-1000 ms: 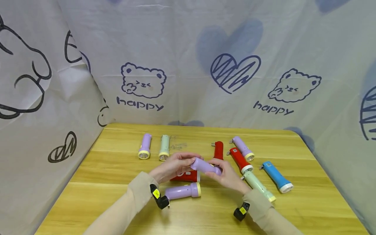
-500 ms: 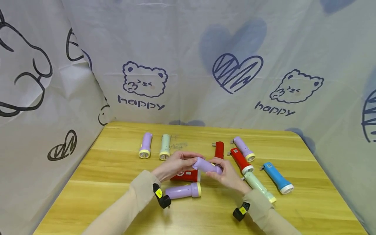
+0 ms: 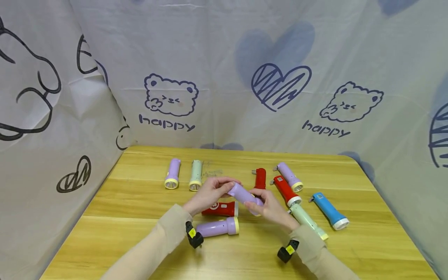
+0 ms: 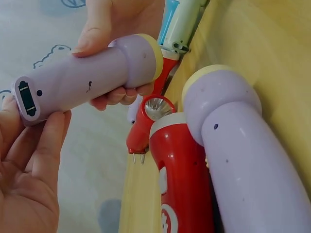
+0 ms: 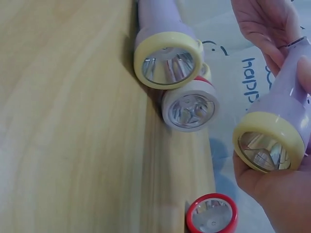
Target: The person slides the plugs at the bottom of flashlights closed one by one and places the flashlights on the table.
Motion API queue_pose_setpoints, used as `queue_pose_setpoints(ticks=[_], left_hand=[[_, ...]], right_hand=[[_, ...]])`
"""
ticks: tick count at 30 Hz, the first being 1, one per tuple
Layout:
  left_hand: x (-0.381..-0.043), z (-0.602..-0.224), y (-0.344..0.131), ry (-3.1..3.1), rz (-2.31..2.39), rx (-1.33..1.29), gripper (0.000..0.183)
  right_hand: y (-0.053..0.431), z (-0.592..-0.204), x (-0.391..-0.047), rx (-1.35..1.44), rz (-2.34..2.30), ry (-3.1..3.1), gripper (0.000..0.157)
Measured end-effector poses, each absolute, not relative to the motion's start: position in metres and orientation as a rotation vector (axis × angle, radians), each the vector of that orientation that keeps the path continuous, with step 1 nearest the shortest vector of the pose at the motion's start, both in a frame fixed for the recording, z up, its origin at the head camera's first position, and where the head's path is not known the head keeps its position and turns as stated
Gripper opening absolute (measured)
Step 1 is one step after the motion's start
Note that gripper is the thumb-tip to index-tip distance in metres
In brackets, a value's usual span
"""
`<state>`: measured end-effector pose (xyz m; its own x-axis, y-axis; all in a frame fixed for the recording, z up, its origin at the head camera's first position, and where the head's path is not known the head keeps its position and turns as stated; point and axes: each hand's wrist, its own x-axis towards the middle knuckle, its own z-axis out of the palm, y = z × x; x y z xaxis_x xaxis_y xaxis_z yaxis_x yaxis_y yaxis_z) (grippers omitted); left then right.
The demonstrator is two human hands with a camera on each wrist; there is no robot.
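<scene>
Both my hands hold a purple flashlight [image 3: 242, 195] above the middle of the table. My left hand [image 3: 209, 195] pinches its tail end, where a dark slot [image 4: 26, 98] shows in the left wrist view. Around the head end, my right hand [image 3: 271, 212] grips with thumb and fingers on opposite sides. The lamp [image 5: 267, 145] with its pale yellow rim faces the right wrist camera. Below the hands lie a red flashlight [image 3: 221, 209] and, nearer the front, another purple flashlight [image 3: 217, 228], both with heads to the right.
At the back left stand a purple flashlight [image 3: 173, 174] and a pale green flashlight [image 3: 196, 175]. To the right lie a red one [image 3: 286, 190], a blue one [image 3: 329, 210] and a green one [image 3: 308, 221], beside several others. A printed cloth [image 3: 224, 77] hangs behind the table.
The held flashlight has tilted, its tail rising and its head dipping slightly. My left hand has shifted up with the tail, baring more of the red flashlight below.
</scene>
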<state>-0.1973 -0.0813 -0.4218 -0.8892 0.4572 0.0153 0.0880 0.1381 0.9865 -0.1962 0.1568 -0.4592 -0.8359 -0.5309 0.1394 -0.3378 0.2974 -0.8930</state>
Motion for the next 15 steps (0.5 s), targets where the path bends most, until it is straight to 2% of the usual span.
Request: queue_pose_setpoints(ticks=[15], left_hand=[[-0.202, -0.417, -0.084, 2.282, 1.709, 0.583, 0.029]], right_hand=[[0.169, -0.445, -0.202, -0.818, -1.475, 2.038, 0.040]])
